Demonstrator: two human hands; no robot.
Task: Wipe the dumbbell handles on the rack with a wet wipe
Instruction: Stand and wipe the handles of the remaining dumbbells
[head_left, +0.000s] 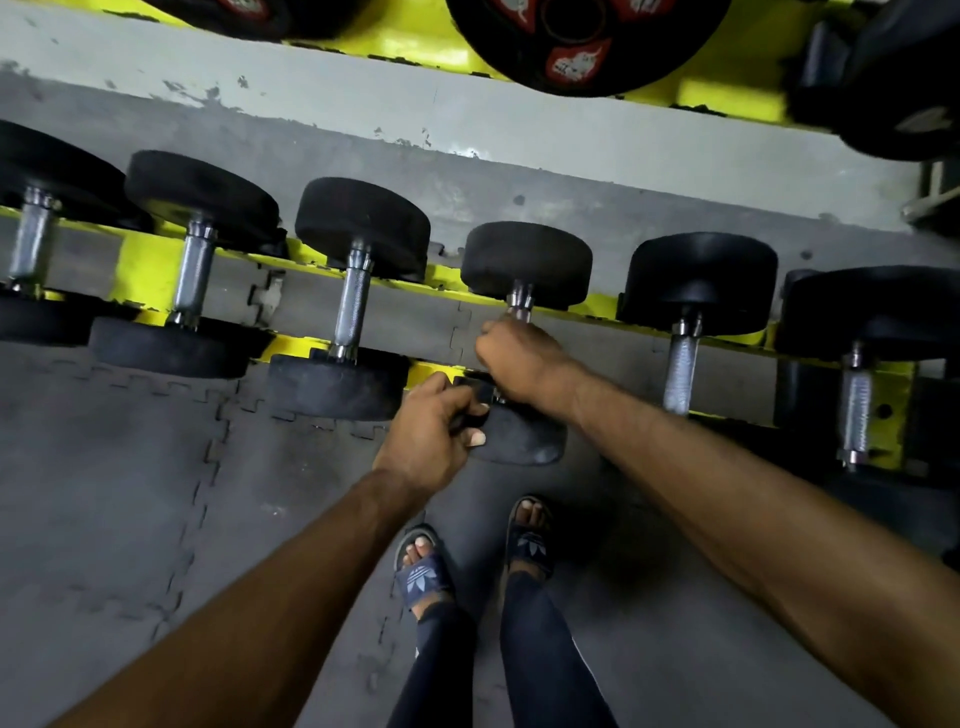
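Note:
Several black dumbbells with chrome handles lie in a row on a yellow rack (148, 265). My right hand (524, 358) is curled around the handle of the middle dumbbell (525, 262); only a short chrome stub shows above my fist. No wet wipe is visible; my fist hides whatever is under it. My left hand (434, 436) grips the near black head (524, 434) of that same dumbbell, thumb across its face. The neighbouring handles to the left (353, 306) and right (680, 369) are bare.
An upper yellow shelf (727, 96) holds black weight plates with red labels above the row. Grey interlocking floor mats (130, 493) spread below. My feet in dark slides (527, 535) stand just in front of the rack.

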